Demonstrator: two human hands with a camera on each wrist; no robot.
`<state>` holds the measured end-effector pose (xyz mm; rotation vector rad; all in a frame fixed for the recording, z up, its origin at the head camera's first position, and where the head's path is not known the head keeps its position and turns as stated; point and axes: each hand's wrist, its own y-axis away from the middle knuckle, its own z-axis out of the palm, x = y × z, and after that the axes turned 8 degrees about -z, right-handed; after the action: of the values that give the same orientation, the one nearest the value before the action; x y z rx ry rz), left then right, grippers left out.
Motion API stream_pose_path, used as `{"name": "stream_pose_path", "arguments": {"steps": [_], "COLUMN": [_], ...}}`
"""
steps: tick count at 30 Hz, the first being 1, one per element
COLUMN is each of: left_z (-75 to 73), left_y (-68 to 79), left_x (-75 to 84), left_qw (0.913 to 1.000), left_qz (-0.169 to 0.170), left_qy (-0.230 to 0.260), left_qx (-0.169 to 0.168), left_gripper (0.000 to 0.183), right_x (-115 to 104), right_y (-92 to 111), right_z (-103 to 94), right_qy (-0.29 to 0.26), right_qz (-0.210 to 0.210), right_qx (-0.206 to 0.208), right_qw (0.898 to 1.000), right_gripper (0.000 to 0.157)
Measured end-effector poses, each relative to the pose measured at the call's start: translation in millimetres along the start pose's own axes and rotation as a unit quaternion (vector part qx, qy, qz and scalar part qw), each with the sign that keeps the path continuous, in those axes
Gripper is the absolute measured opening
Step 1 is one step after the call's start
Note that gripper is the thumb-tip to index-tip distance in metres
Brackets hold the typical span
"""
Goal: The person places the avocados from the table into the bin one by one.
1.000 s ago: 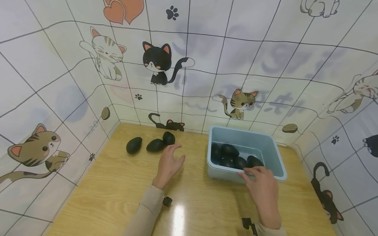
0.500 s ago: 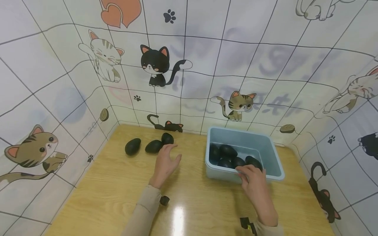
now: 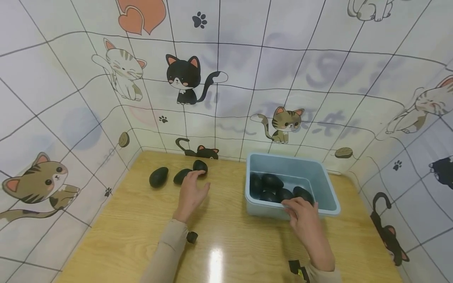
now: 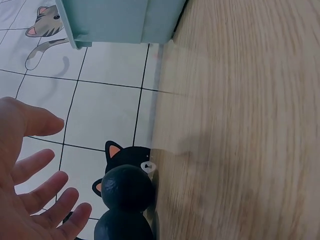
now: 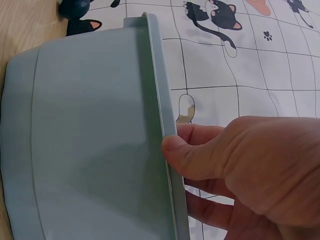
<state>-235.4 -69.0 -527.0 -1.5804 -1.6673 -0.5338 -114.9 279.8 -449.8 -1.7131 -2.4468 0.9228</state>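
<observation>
On the table (image 3: 226,220), the right hand (image 3: 306,221) pinches the bin (image 3: 265,210) by its near rim.

White walls (image 3: 233,78) with dark lines stand around the back and sides of a wooden table (image 3: 116,236). The back wall has pictures of a black and white cat (image 3: 184,76), a striped brown cat (image 3: 284,124) and orange hearts (image 3: 131,22). A bright spot (image 3: 216,262) shines on the wood.
</observation>
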Motion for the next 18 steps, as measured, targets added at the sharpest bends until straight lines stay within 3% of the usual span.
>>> {"name": "stream_pose_path", "arguments": {"steps": [8, 13, 15, 18], "left_z": [-6.4, -8.7, -8.8, -9.0], "left_y": [-6.8, -12.7, -14.2, -15.4], "left_x": [-5.0, -10.9, -13.6, -16.5], "left_qw": [0.9998, 0.9994, 0.9992, 0.9989], "left_qz": [0.004, 0.012, 0.013, 0.015], "left_qy": [-0.008, -0.010, -0.009, -0.012], "left_qx": [0.016, 0.030, 0.036, 0.041], "left_gripper": [0.045, 0.044, 0.043, 0.043], "right_x": [-1.3, -2.3, -3.4, -6.1], "right_y": [0.7, 0.7, 2.0, 4.5], "right_z": [-5.2, -4.8, -5.8, -9.5], "right_qy": [0.004, 0.040, 0.060, 0.077], "right_qz": [0.008, -0.014, 0.000, 0.056], "right_qx": [-0.025, 0.009, 0.022, 0.018], "right_qw": [1.000, 0.999, 0.998, 0.995], "right_gripper": [0.023, 0.020, 0.019, 0.024]}}
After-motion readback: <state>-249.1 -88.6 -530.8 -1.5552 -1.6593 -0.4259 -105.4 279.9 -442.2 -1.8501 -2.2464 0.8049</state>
